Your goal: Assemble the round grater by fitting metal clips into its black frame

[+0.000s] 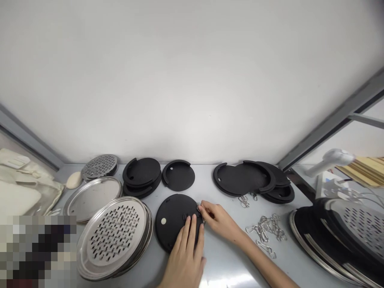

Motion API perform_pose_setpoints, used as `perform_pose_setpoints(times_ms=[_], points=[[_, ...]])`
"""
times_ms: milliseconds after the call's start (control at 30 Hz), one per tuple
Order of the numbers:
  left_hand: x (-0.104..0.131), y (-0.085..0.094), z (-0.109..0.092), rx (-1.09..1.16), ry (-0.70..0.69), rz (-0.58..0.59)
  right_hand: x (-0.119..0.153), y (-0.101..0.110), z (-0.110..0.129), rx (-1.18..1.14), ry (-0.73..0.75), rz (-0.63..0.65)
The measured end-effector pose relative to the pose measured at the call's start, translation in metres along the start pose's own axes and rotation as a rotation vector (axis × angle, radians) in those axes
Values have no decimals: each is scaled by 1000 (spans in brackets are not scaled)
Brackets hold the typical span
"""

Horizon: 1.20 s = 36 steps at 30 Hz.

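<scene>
A round black plastic disc [169,208] with a pale round spot lies flat on the table in front of me. My left hand [186,252] rests on its lower right part, palm down with the fingers stretched out. At the disc's right edge my right hand [214,218] is closed in a pinch on a metal wire clip [198,207]; only small shiny bits of it show by the fingertips. Loose metal wire clips [267,228] lie in a pile right of my right hand.
Left stand stacked metal grater discs [115,234], plain metal discs [93,198] and a smaller grater disc [99,166]. Black discs with raised rims [180,176] line the wall, including a right-hand group [240,178]. Black-and-metal grater discs [330,236] are stacked at right, near a white device [331,160].
</scene>
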<state>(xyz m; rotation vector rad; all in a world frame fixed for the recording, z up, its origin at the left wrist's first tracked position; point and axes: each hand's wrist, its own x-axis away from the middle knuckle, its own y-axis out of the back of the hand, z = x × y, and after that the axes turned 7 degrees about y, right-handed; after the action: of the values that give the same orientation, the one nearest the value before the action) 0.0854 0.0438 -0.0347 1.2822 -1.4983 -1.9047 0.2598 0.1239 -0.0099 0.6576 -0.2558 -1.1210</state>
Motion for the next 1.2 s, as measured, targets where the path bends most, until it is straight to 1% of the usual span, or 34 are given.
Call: perform_pose_setpoints(times_ms=[67, 167, 300, 400, 467, 600, 700, 867, 967, 1100, 1200], points=[[0, -4, -3, 21, -19, -4, 0, 0, 0, 18, 3, 18], [1, -10, -8, -4, -18, -28, -1, 3, 0, 28, 6, 41], [2, -15, -14, -17, -32, -21, -2, 7, 1, -5, 17, 73], [1, -16, -18, -19, 18, -20, -2, 9, 1, -22, 13, 90], [-1, -18, -18, -32, 42, -31, -2, 8, 0, -40, -6, 78], [-3, -21, -11, -71, -51, -85, -2, 3, -4, -135, -55, 9], [-5, -24, -6, -75, -56, -88, -2, 1, -5, -204, -72, -17], [-6, -21, -5, -62, -58, -79, -1, 3, -4, -212, -76, -13], [-8, -17, -6, -56, -33, -59, -1, 3, -4, -184, -66, -3], [-9, -12, -6, -76, -39, -48, -1, -2, -7, -145, -68, 1], [-11, -10, -5, -85, -54, -44, -1, -6, -9, -112, -80, -27]])
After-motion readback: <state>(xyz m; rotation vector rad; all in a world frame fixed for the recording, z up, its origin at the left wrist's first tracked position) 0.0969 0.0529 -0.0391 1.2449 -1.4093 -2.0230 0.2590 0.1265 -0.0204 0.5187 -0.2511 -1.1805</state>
